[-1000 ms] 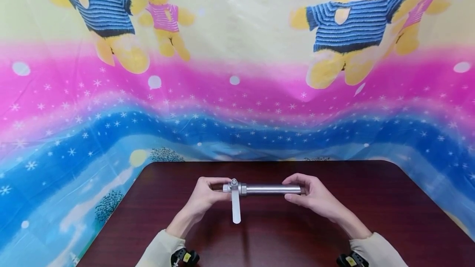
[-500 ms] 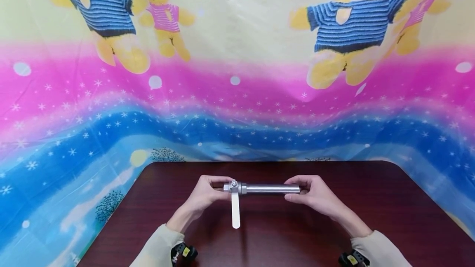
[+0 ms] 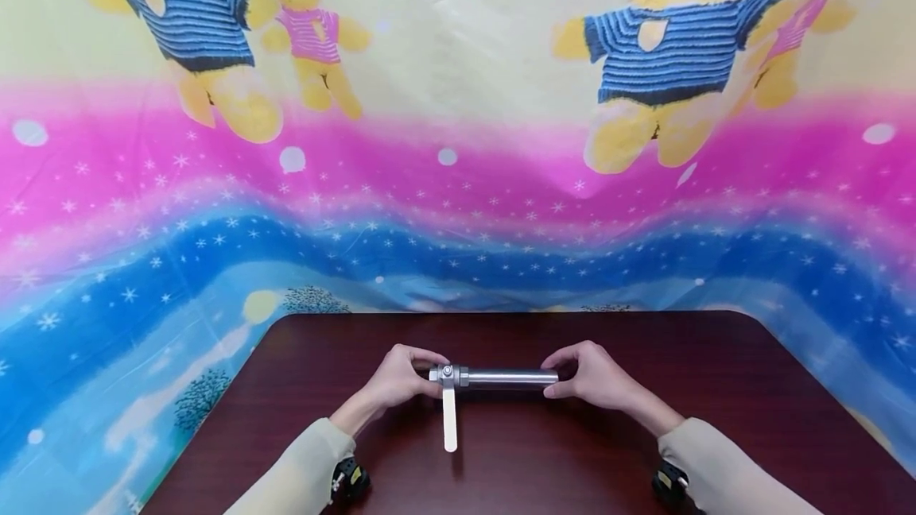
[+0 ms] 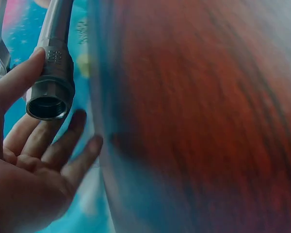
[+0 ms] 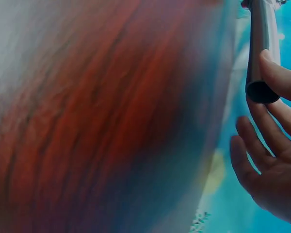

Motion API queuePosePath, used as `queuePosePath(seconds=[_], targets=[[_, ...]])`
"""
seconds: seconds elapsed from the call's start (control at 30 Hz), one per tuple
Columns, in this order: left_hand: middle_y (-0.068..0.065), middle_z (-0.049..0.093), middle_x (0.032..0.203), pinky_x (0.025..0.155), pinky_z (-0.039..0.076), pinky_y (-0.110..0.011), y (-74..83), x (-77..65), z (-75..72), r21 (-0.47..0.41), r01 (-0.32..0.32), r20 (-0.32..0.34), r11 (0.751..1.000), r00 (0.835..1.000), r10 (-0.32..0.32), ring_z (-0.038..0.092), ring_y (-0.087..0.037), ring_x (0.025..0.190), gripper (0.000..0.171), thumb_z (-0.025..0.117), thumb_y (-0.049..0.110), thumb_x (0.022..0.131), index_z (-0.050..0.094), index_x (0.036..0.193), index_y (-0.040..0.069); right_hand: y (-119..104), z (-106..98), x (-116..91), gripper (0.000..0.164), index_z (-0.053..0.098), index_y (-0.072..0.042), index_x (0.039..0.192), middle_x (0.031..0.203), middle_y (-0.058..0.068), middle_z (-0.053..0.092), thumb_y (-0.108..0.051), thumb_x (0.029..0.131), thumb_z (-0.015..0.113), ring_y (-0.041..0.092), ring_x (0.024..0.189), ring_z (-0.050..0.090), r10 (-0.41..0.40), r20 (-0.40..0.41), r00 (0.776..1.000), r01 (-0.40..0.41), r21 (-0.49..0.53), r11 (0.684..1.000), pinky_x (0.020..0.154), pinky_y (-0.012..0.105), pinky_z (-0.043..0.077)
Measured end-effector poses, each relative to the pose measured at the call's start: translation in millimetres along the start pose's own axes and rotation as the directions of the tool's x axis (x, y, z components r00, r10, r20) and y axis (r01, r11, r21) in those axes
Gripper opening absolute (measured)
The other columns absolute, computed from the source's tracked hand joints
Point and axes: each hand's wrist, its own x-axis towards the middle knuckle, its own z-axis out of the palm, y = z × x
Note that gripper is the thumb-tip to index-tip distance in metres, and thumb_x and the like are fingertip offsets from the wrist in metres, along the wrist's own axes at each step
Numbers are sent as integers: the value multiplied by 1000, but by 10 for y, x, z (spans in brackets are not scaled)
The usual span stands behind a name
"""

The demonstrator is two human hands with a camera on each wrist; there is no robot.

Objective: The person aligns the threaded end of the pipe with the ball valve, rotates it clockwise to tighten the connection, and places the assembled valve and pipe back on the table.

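Observation:
A silver ball valve with a long flat lever is joined to a steel pipe, held level just above the table. My left hand pinches the valve body at its left end, thumb on the near side; its other fingers spread below in the left wrist view. In that view the valve's open threaded end faces the camera. My right hand pinches the pipe's right end between thumb and fingers. The pipe's hollow end shows in the right wrist view. The lever points toward me.
The dark red-brown table has rounded far corners. Behind it hangs a cloth printed with bears, snowflakes and bands of colour. A black wrist camera sits on the left sleeve, another wrist camera on the right.
Both hands have shifted the valve and pipe slightly lower in the head view and a little to the left. The lever appears swung further toward me. Both grips stay on the same ends.

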Motion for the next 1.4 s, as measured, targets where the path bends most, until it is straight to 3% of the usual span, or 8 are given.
queuePosePath(seconds=[0.27, 0.5, 0.9, 1.4], targets=[[-8, 79, 100, 73, 51, -27, -72, -1, 22, 98, 1, -10, 995, 1000, 0, 69, -14, 89, 43, 90, -5, 70, 81, 111, 3, 68, 117, 24, 32, 83, -11, 101, 92, -3, 75, -17, 73, 98, 19, 79, 59, 96, -48, 994, -95, 24, 995, 70, 31, 49], [-5, 79, 100, 83, 51, -31, -109, 2, 29, 192, -12, -24, 981, 1000, 17, 68, -14, 93, 44, 92, -4, 67, 82, 109, 6, 55, 160, -2, 34, 83, -11, 101, 97, -1, 77, -15, 71, 99, 19, 92, 67, 167, -45, 985, -164, 60, 985, 81, 39, 54], [-4, 79, 100, 86, 52, -34, -89, -10, 25, 247, 7, -40, 969, 999, 3, 69, -15, 98, 47, 95, 2, 65, 83, 110, 8, 28, 132, 17, 33, 83, -10, 104, 106, 3, 77, -11, 74, 97, 23, 101, 67, 247, -34, 968, -243, 98, 965, 83, 43, 56], [-6, 80, 102, 90, 53, -33, -40, -6, 16, 299, -8, 5, 954, 1000, 7, 71, -12, 98, 51, 96, 4, 66, 82, 115, 5, 117, 101, -27, 35, 82, -6, 108, 109, 7, 77, -10, 75, 95, 26, 107, 67, 221, -14, 975, -217, 150, 965, 86, 41, 56]])
